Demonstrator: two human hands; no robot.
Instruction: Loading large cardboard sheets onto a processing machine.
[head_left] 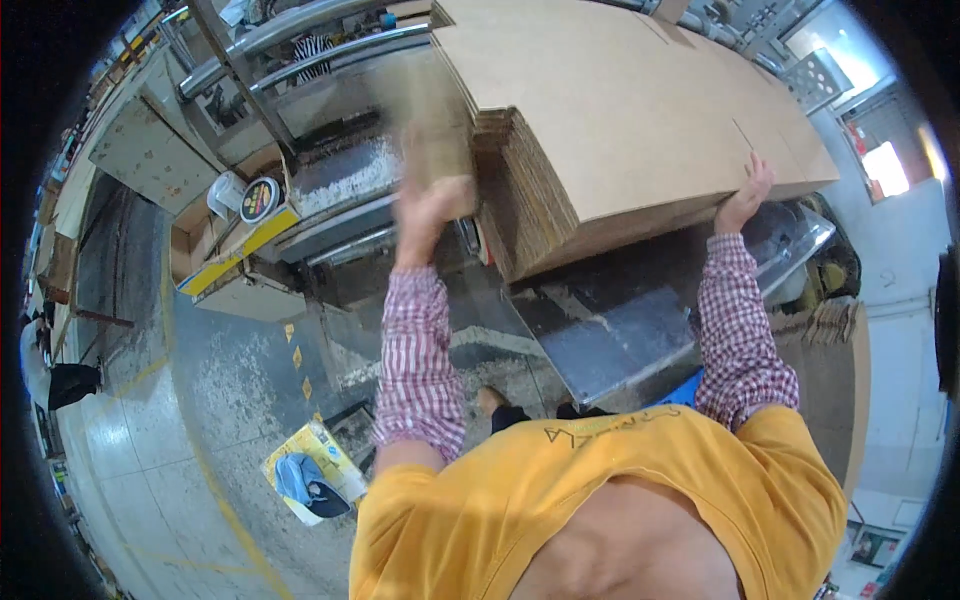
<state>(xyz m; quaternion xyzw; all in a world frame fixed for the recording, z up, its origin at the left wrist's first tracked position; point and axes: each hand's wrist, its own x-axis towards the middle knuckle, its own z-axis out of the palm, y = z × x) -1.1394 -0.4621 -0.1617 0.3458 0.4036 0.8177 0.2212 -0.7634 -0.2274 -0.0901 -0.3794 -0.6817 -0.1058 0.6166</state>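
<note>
Workshop floor [235,390], grey and worn; brown cardboard stack [640,110] placed over a dark, shiny metal table [625,340].
Stack: flat sheets, stepped in at the left side, located ahead of the wearer, right of centre; right grip [745,195] with fingers extended, laid against the near edge toward its right end; left grip [432,208] motion-blurred, closed around the lower end of a tan piece [425,100], too blurred to be identified, held beside the stack's left side; checked sleeves [420,335] and yellow shirt [560,475] worn; farther left, a yellow-edged carton [240,252], in which a round tub [260,200] is kept; lower left, blue cloth [298,475].
</note>
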